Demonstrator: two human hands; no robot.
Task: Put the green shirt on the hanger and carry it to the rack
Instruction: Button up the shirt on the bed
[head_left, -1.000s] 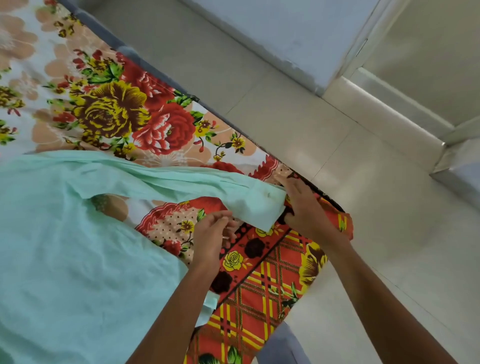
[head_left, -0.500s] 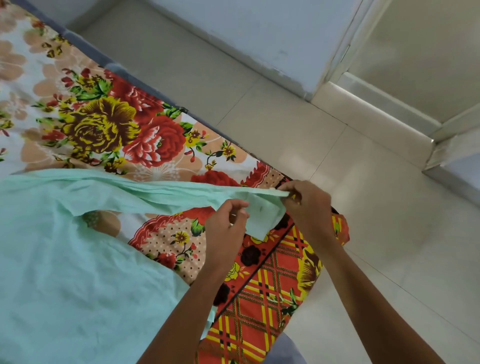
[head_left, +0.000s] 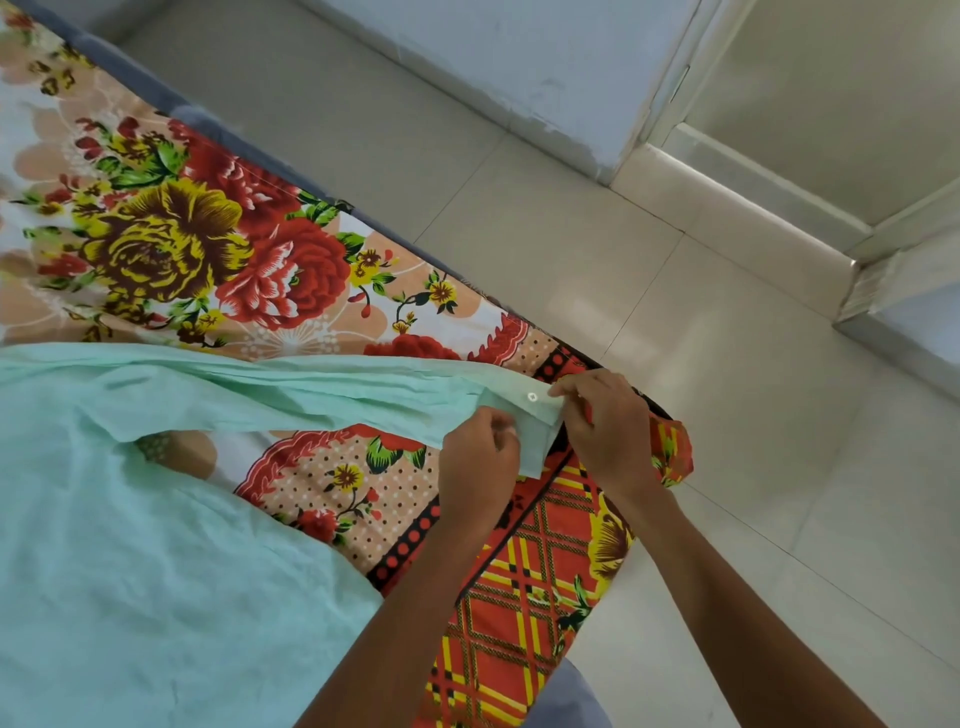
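A: Shirt — pale green, spread flat over the near left part of the bed. One sleeve runs out to the right, toward the bed's corner.

B: Bedsheet?

A: Floral print, big red and yellow roses on a white and peach ground, with a red and yellow plaid border at the corner. The sleeve lies across it.

B: Hands?

A: Both at the cuff. The left hand is curled closed, pinching the cuff's lower edge from the near side. The right hand pinches the cuff's upper end between thumb and fingertips, just beside a small white button. The cuff is lifted slightly off the sheet between the two hands.

B: Button done up or open?

A: Cannot tell — the button shows on the outer face of the cuff, but the placket under it is hidden by fingers.

B: Rest of the shirt?

A: The body is flat and a little wrinkled, running off the left and bottom edges of the view. A gap between sleeve and body shows the sheet beneath.

B: Surroundings?

A: Pale tiled floor to the right of the bed, a light blue wall at the top, and a raised stone threshold at a doorway, upper right.
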